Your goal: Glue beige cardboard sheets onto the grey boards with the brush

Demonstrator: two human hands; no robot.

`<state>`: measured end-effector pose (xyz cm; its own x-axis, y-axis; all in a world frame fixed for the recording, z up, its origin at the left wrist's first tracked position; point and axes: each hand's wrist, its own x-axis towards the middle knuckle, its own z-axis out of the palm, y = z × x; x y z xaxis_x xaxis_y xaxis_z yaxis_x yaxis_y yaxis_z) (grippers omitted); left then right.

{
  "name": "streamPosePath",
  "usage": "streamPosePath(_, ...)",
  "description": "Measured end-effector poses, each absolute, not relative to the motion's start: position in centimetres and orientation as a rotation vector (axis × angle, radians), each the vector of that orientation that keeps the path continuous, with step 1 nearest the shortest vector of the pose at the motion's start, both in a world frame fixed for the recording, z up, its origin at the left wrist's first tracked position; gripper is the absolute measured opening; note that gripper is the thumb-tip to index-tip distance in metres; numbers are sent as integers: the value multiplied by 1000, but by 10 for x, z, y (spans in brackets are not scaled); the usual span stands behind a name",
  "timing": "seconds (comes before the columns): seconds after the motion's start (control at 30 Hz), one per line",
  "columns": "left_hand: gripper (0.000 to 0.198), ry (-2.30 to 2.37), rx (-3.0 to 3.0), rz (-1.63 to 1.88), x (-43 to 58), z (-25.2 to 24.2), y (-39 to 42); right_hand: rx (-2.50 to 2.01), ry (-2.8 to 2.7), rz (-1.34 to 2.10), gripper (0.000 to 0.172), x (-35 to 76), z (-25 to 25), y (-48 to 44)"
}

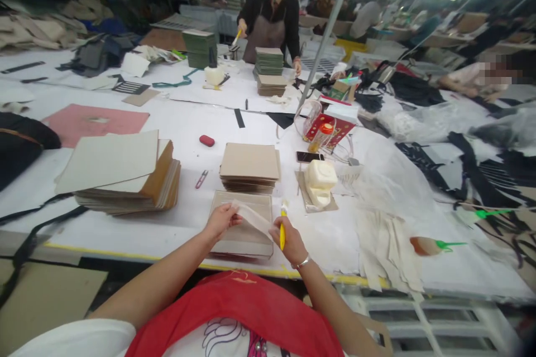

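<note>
Fabric strip [254, 218] crossing above the near board stack [247, 239]

The left hand [221, 221] is pinching one end; the right hand [291, 241] seems to be pinching the other, probably stretching it flat, while also gripping a yellow brush [282, 232], perhaps for handiness. Farther right, a cream container [321, 174] is sitting on card [312, 207], likely sparing the tabletop [188, 150].

The strip [254, 218] looked like matt cloth, the boards [245, 239] like matt cardboard, the brush handle [282, 232] like smooth plastic.
</note>
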<state>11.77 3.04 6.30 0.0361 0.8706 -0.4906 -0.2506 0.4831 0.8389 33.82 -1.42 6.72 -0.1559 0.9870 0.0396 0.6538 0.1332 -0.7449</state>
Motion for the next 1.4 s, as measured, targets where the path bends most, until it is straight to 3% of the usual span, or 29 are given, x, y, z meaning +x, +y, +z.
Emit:
streamPosePath(0.23,26,1608,945,837,69,45,50,-1808,-1619,572,26,308,50,29)
streamPosePath(0.63,34,2004,1404,594,42,21,77,-2044,-1708,384,27,279,3,70)
streamPosePath(1.4,39,2100,1530,325,46,14,85,-2134,-1685,414,23,279,5,75)
